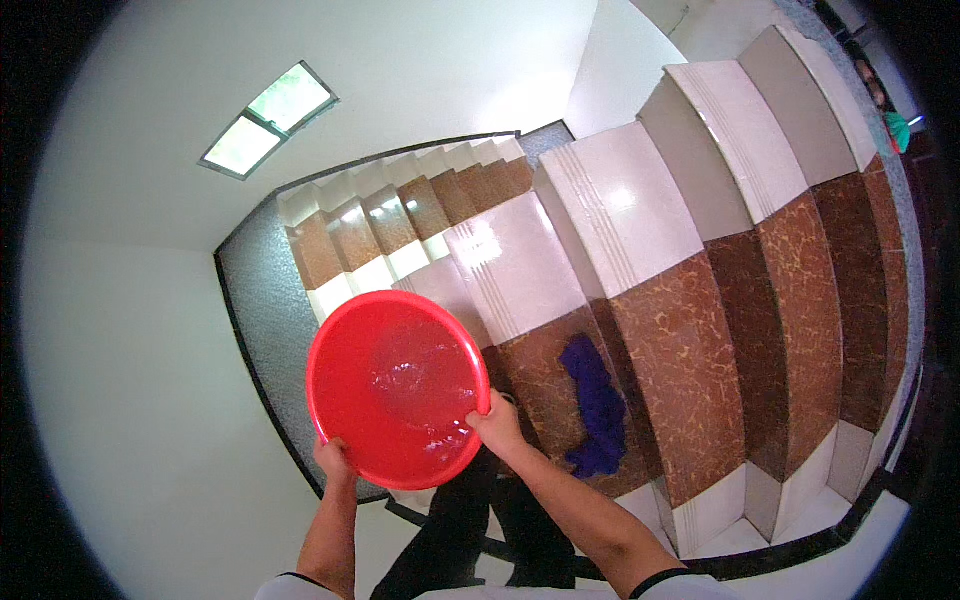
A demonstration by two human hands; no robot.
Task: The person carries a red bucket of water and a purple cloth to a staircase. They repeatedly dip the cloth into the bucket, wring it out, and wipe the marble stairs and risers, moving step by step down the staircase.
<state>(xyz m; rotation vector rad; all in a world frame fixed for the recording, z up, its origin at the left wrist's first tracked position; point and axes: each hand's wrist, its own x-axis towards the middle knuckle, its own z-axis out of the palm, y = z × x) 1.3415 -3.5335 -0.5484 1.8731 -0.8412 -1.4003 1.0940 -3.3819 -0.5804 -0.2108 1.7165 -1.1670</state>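
A round red plastic basin (397, 390) with water in its bottom is held up in front of my legs. My left hand (334, 459) grips its rim at the lower left, and my right hand (499, 424) has the rim at the right, thumb on the inside. To the right of the basin, a crumpled dark blue cloth (598, 409) lies on a brown marbled stair tread, touched by neither hand.
Tiled stairs (675, 337) with pale sides and a brown middle rise to the right. Another flight (375, 232) lies beyond the basin, beside a grey landing (262, 292). White walls (135, 337) with dark skirting and a small window (270, 120) bound the left side.
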